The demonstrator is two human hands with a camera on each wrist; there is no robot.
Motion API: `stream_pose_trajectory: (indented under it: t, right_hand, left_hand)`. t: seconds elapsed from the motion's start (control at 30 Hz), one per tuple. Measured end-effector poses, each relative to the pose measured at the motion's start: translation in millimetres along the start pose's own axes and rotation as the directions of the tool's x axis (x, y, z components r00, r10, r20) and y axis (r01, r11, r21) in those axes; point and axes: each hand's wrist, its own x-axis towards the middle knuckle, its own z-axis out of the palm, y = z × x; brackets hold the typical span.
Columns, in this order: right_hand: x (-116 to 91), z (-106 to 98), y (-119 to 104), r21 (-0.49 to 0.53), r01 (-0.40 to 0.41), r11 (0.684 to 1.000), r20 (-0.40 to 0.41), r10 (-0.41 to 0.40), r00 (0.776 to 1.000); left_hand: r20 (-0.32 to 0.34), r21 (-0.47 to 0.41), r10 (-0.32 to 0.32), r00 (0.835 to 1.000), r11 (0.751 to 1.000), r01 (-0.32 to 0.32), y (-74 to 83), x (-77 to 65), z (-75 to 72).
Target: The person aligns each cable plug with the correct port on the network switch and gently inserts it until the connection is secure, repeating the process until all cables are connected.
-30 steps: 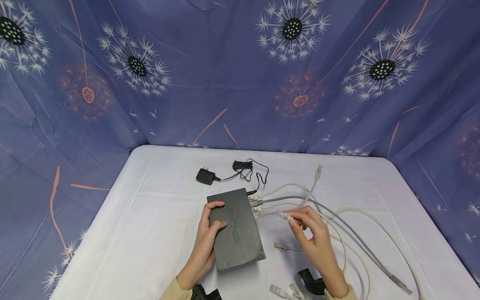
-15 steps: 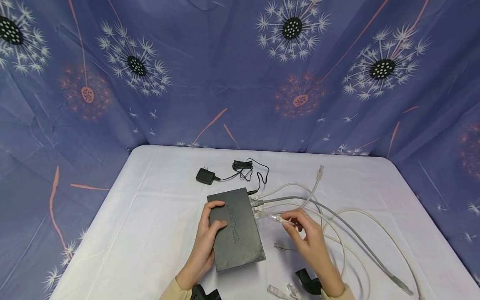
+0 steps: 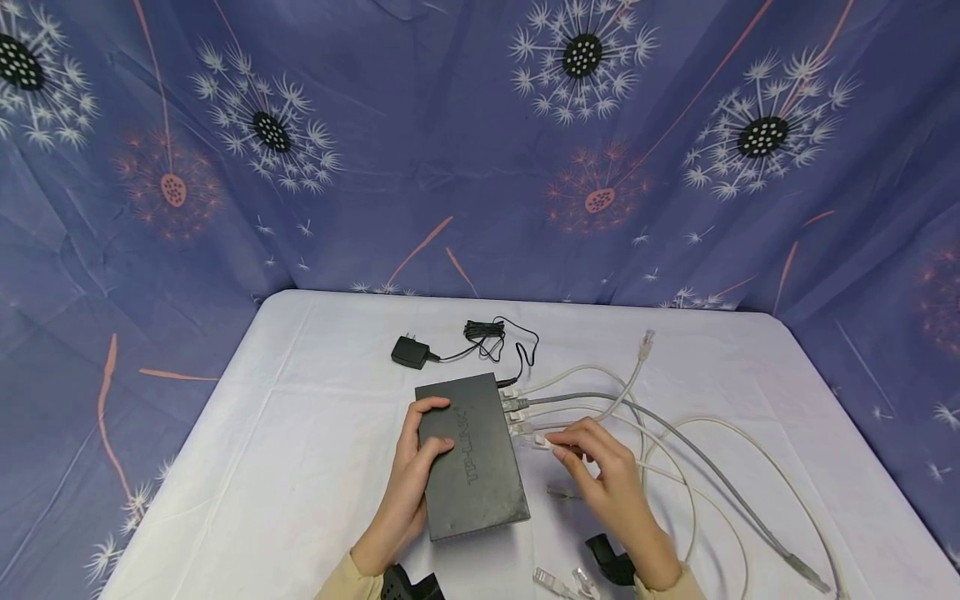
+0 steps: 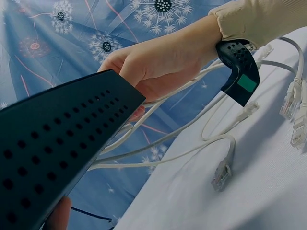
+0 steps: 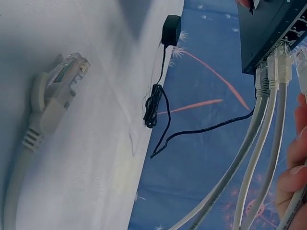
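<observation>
A black TP-Link network switch (image 3: 476, 467) is gripped by my left hand (image 3: 405, 483), thumb and a finger on its top face. Several network cables (image 5: 268, 105) are plugged side by side into its right edge. Between thumb and fingers my right hand (image 3: 607, 475) pinches a network cable's clear plug (image 3: 538, 442), held close to the ports just below the plugged row. In the right wrist view that plug (image 5: 302, 67) sits beside the open ports (image 5: 298, 29); whether its tip touches the switch I cannot tell.
A black power adapter (image 3: 410, 352) lies behind the switch, its bundled cord (image 3: 484, 331) running to it. Loose cable ends lie near the front edge (image 3: 555, 581), and a grey cable (image 3: 720, 467) stretches right across the white table (image 3: 300, 450).
My right hand has moved left with the pinched plug, bringing it close to the switch's ports. The upright loose cable end has shifted slightly right. My left hand keeps its grip.
</observation>
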Motion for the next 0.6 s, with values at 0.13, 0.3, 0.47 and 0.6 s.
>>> stream_pose_trajectory:
  t: [0.13, 0.3, 0.47, 0.6]
  right_hand:
    - [1.9, 0.6, -2.8, 0.001, -0.012, 1.0, 0.025, 0.012, 1.0]
    - [2.5, 2.4, -3.4, -0.002, -0.018, 1.0, 0.053, 0.018, 0.998]
    - [3.1, 2.8, -3.9, -0.007, -0.017, 1.0, 0.064, 0.018, 0.998]
    - [3.5, 3.3, -4.0, -0.017, -0.01, 1.0, 0.063, 0.011, 0.998]
  left_hand:
    - [0.006, 0.006, 0.003, 1.0, 1.0, -0.003, 0.3, 0.3, 0.1]
    - [0.013, 0.003, 0.006, 1.0, 1.0, -0.006, 0.7, 0.6, 0.0]
    - [0.025, -0.008, 0.013, 1.0, 1.0, -0.012, 0.7, 1.5, -0.3]
    - [0.035, -0.012, 0.011, 0.999, 1.0, -0.011, 0.8, 1.7, -1.3]
